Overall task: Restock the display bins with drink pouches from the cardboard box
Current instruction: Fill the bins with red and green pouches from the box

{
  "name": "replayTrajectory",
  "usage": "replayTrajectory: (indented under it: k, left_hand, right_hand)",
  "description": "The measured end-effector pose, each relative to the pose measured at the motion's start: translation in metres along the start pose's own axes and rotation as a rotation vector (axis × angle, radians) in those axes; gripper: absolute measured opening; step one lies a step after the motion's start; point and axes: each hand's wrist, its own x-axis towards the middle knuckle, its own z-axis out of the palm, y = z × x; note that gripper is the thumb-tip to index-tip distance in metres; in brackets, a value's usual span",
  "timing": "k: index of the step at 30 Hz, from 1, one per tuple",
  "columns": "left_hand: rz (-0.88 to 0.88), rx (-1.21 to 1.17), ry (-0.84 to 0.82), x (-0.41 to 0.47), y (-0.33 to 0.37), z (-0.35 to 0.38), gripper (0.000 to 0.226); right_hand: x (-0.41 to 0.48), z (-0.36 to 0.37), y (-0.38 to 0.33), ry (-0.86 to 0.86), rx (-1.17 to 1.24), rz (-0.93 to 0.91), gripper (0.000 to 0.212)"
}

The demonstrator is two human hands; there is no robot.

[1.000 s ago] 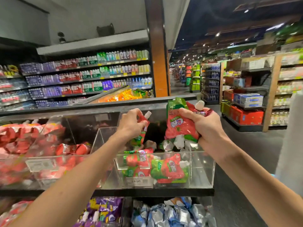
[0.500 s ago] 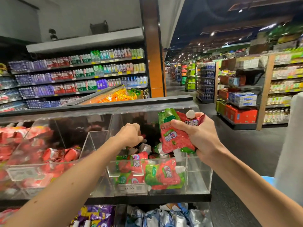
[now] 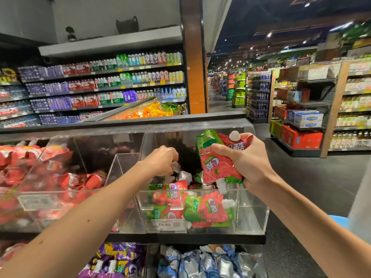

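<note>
Supermarket: clear bin (image 3: 252, 214) holds pouches (image 3: 206, 209); right hand (image 3: 249, 163) fingers clamp pouch bunch (image 3: 216, 166); left hand (image 3: 162, 160) grip unclear.

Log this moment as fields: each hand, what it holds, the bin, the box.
left hand: down inside the clear acrylic display bin, fingers curled; grip unclear
right hand: grips a bunch of red-and-green spouted drink pouches above the bin
bin contents: loose pile of matching pouches, room left
price label: 14.90, on bin front
cardboard box: not in view
</note>
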Motion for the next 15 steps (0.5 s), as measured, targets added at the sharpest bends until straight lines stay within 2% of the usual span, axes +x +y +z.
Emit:
replayTrajectory:
  k: [5,7,8,10,12,13,15]
  left_hand:
    - [0.020,0.056,-0.104,-0.001,0.000,-0.008,0.045]
    - [0.057,-0.019,-0.037,-0.010,0.006,-0.021,0.041]
    - [0.076,-0.126,0.025,-0.016,0.010,-0.030,0.038]
    - [0.094,-0.508,0.100,-0.032,0.025,-0.049,0.029]
    - [0.106,-0.914,0.029,-0.049,0.040,-0.065,0.034]
    - [0.117,-1.013,-0.035,-0.056,0.044,-0.070,0.039]
    - [0.162,-1.062,-0.147,-0.066,0.049,-0.074,0.041]
  right_hand:
    - [-0.004,0.000,-0.001,-0.002,-0.042,-0.027,0.051]
    - [-0.005,-0.001,-0.001,0.000,-0.060,-0.044,0.050]
    - [-0.005,-0.002,-0.001,0.001,-0.068,-0.051,0.050]
    - [-0.005,-0.001,-0.001,-0.001,-0.093,-0.072,0.049]
    - [-0.006,0.002,-0.001,-0.024,-0.110,-0.090,0.047]
    - [-0.007,0.003,-0.001,-0.041,-0.107,-0.094,0.047]
    - [-0.009,0.006,-0.001,-0.083,-0.102,-0.098,0.047]
